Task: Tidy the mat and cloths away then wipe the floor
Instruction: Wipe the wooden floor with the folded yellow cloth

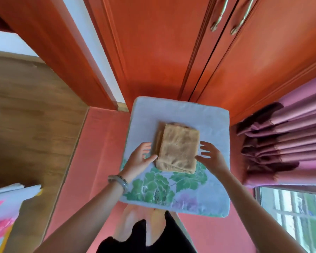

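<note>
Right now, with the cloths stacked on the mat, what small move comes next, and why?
Probably close both hands on the cloths and lift them. The folded stack sits on the mat, the left hand is at its left edge and the right hand is open beside its right edge, neither gripping yet.

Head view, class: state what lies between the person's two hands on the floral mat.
A stack of folded tan cloths lies between the left hand and right hand, resting on the mat; the head view shows it.
</note>
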The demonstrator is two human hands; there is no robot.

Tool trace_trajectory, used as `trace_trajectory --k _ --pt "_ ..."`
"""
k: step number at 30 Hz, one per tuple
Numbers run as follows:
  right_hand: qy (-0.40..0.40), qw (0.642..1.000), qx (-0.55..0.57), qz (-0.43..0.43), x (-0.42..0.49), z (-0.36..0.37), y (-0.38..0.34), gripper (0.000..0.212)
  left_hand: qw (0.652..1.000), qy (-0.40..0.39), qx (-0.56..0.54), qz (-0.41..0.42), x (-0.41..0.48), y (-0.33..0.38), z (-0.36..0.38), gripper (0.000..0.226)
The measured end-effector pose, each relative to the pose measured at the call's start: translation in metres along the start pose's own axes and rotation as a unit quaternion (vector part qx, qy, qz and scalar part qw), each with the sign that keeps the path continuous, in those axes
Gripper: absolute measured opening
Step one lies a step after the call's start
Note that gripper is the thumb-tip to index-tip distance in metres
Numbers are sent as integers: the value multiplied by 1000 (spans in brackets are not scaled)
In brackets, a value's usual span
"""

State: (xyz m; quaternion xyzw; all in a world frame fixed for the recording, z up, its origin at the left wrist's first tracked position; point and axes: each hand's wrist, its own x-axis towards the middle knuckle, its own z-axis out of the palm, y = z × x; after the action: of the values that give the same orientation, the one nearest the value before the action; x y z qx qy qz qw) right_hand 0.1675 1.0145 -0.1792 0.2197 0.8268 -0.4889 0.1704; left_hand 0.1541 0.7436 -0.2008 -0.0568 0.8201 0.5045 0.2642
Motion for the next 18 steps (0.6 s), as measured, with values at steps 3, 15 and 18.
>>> trace_trajectory --k 3,15,18 --pt "7 1000 -15 26 23 2 24 59 999 2 42 -15 31 -13 24 59" --pt "2 948 221 228 104 49 92 57 989 77 -13 -123 108 -70 95 54" --pt "-21 949 210 232 106 52 88 38 984 59 -64 -155 107 -56 97 31"
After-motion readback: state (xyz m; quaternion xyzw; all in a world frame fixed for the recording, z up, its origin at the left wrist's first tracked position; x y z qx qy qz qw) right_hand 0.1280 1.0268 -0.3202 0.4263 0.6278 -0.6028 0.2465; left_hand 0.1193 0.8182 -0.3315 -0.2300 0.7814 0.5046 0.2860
